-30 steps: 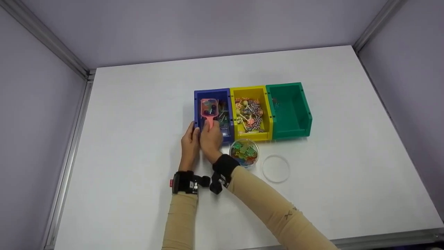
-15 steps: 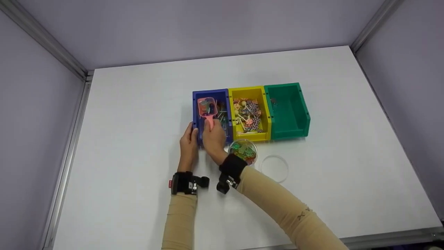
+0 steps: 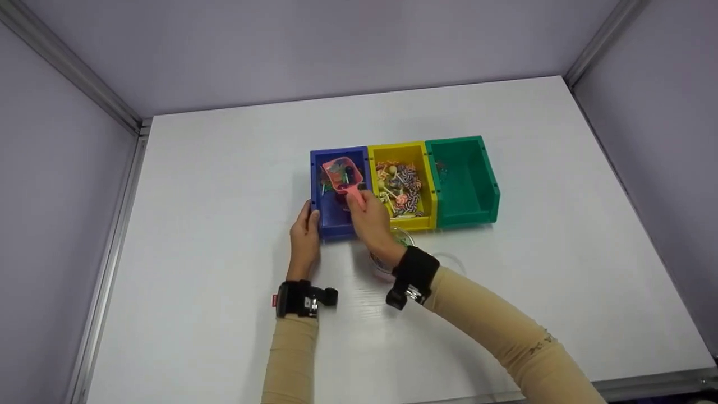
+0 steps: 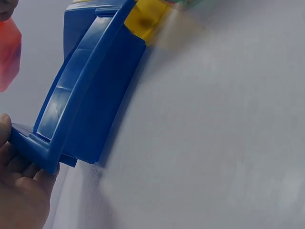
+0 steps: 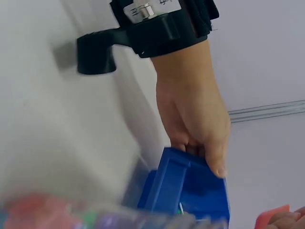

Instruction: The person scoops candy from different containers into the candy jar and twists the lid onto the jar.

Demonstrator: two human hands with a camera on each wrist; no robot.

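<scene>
In the head view my left hand [image 3: 304, 241] holds the front left corner of the blue bin [image 3: 336, 227]. The left wrist view has its fingers [image 4: 43, 179] against the bin's outside, and in the right wrist view the thumb [image 5: 217, 160] lies over the rim. My right hand [image 3: 374, 227] grips the handle of a pink scoop [image 3: 353, 192] over the blue bin. Colourful small pieces lie in the scoop's bowl, and lollipops show in the bin beside it. A clear round jar [image 3: 405, 238] with colourful pieces is partly hidden under my right wrist.
Joined to the blue bin's right are a yellow bin [image 3: 429, 213] of lollipops and a green bin [image 3: 468, 191] with a few reddish pieces. A clear ring-shaped lid [image 3: 455, 260] lies right of the jar, partly covered by my right arm.
My right hand has moved right with the scoop, whose handle now slants to the lower right. The hand and wrist cover more of the jar. My left hand stays on the blue bin.
</scene>
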